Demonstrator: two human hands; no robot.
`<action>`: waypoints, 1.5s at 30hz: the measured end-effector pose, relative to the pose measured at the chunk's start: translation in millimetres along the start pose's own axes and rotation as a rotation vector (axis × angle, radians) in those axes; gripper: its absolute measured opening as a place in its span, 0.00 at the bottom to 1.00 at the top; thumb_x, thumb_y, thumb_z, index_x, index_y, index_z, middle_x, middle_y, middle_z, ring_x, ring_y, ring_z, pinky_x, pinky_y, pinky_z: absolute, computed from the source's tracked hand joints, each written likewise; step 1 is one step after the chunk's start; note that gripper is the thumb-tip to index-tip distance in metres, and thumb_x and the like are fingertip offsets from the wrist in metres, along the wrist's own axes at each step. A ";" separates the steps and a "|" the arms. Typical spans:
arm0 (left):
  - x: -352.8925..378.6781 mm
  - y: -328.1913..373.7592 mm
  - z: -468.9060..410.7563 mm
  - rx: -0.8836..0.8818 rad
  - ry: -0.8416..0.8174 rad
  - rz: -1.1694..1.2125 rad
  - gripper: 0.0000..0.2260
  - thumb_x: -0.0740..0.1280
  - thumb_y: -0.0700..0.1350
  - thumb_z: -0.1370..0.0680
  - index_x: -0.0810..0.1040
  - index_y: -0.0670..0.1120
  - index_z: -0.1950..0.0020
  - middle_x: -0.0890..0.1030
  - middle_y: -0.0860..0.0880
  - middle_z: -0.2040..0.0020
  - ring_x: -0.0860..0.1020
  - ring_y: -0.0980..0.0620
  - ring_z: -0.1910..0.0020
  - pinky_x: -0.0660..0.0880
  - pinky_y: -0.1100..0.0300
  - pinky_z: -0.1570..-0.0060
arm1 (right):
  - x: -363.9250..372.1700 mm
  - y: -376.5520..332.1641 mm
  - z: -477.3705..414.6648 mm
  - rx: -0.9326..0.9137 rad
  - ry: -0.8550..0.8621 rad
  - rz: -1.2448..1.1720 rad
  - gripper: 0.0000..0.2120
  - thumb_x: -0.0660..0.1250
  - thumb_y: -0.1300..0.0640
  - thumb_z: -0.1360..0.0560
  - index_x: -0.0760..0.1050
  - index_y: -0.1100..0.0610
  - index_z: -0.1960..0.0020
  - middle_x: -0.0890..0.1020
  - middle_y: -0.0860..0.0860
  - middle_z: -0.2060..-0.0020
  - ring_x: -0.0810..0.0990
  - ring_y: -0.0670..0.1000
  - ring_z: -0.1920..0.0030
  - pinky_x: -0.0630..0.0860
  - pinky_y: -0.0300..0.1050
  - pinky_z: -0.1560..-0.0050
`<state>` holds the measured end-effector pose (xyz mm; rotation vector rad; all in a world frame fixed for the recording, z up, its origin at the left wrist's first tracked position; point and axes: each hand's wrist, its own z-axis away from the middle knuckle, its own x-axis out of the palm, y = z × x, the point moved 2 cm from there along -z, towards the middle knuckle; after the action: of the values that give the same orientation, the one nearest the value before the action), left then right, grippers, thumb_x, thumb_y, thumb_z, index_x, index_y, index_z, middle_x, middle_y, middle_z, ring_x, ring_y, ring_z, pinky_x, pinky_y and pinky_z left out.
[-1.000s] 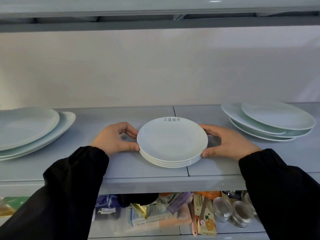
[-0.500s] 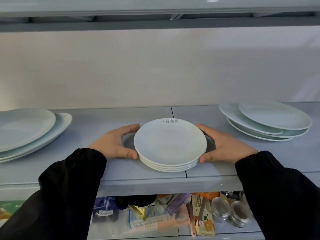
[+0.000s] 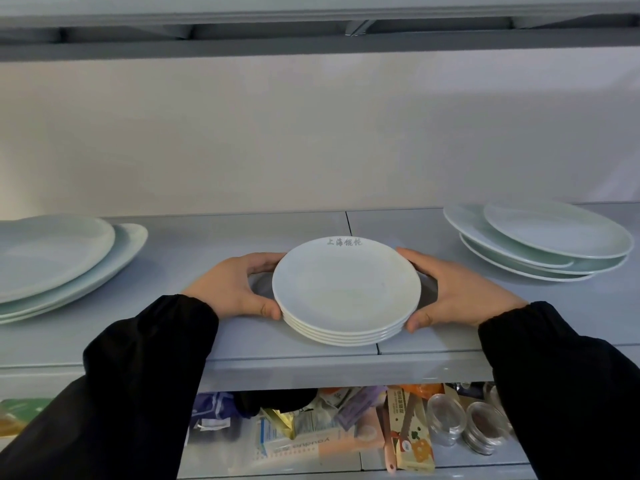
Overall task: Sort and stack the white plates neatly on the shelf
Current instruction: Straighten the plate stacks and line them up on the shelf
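A stack of several small white plates (image 3: 344, 289) sits near the front edge of the grey shelf (image 3: 207, 258), with grey characters printed on the top plate's far rim. My left hand (image 3: 232, 289) grips the stack's left side, thumb at the front and fingers curled round the back. On the other side my right hand (image 3: 457, 292) grips it the same way. Both arms wear black sleeves.
Large pale plates (image 3: 59, 258) lie overlapped at the shelf's left end, and another loose pile of large plates (image 3: 547, 240) sits at the right. A shelf board runs overhead. The lower shelf holds packets (image 3: 298, 441) and glass jars (image 3: 464, 424).
The small stack has stayed at the front middle of the shelf between both hands. My left fingers went from tightly curled to spread further round the rim.
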<state>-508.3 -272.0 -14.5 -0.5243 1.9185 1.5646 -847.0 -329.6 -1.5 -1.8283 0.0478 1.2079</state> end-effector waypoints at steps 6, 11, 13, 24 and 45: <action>0.1 -1.0 -0.6 0.019 -0.003 -0.012 0.39 0.80 0.65 0.50 0.72 0.76 0.41 0.75 0.72 0.39 0.69 0.72 0.36 0.63 0.74 0.40 | -0.5 3.2 -1.0 -0.007 -0.009 -0.002 0.49 0.82 0.40 0.43 0.63 0.36 0.27 0.72 0.32 0.33 0.68 0.36 0.31 0.66 0.46 0.31; -1.0 -5.4 -0.8 0.031 0.014 0.016 0.41 0.79 0.68 0.47 0.73 0.63 0.35 0.77 0.65 0.36 0.70 0.66 0.33 0.63 0.61 0.33 | -0.8 3.3 -1.5 -0.005 0.004 0.000 0.48 0.83 0.43 0.42 0.63 0.38 0.28 0.73 0.32 0.34 0.69 0.35 0.32 0.67 0.41 0.34; -4.0 -9.3 1.9 0.044 0.065 0.094 0.41 0.74 0.72 0.41 0.73 0.56 0.33 0.78 0.59 0.35 0.72 0.59 0.32 0.64 0.55 0.32 | -0.3 3.4 -1.5 -0.013 -0.006 -0.019 0.47 0.83 0.43 0.42 0.64 0.38 0.28 0.74 0.33 0.35 0.70 0.36 0.33 0.67 0.39 0.34; -18.2 -13.2 16.0 0.041 0.642 0.150 0.28 0.60 0.64 0.26 0.70 0.57 0.27 0.73 0.56 0.30 0.69 0.59 0.30 0.61 0.51 0.28 | -9.7 4.5 25.0 -0.103 0.324 0.005 0.43 0.65 0.33 0.31 0.49 0.38 0.22 0.50 0.34 0.23 0.45 0.36 0.23 0.49 0.41 0.25; 177.6 226.0 -68.6 0.286 0.468 0.132 0.27 0.56 0.61 0.23 0.63 0.58 0.24 0.66 0.66 0.27 0.65 0.65 0.29 0.64 0.66 0.33 | -187.1 165.0 154.8 0.144 0.965 -0.061 0.31 0.60 0.41 0.26 0.59 0.40 0.24 0.62 0.39 0.25 0.61 0.44 0.25 0.62 0.49 0.26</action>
<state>-798.5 -275.2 41.2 -0.6942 2.5254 1.2865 -1132.6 -396.0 13.4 -2.0947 0.5937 0.1823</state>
